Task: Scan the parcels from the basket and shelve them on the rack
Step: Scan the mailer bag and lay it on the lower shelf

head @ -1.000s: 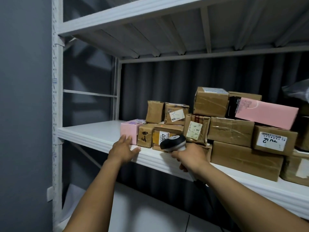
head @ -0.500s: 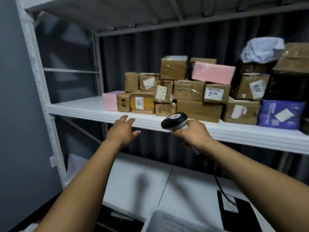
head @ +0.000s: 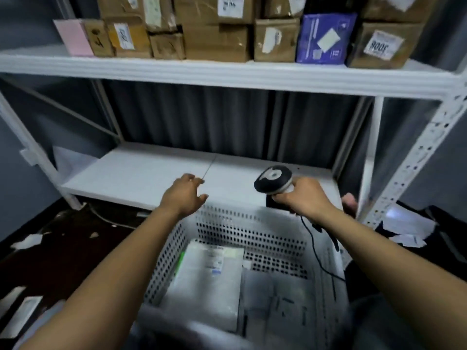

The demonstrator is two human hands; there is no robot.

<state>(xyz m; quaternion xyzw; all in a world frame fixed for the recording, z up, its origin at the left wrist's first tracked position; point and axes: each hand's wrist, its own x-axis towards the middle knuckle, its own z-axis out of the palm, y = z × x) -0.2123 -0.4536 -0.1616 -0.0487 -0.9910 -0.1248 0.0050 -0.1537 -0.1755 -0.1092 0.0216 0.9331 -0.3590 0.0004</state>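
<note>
Parcel [head: 207, 276] lay flat in the left half of the basket [head: 250, 223], label up, so probably scannable without a flip. Its long axis ran from my side toward the basket's far wall, labelled end at the far wall. My left hand [head: 184, 195] hovered over the far-left rim, fingers apart and slack, holding nothing, free for the pick. My right hand [head: 305, 198] was above the far-right rim, fingers clamped round the scanner [head: 273, 179] grip, its head not aimed at the label.

Both bare forearms reach forward, well apart. The left grip [head: 183, 194] hovers palm down, fingers loosely spread, holding nothing. The right grip [head: 307, 198] curls round the handle of a barcode scanner [head: 273, 178].
</note>
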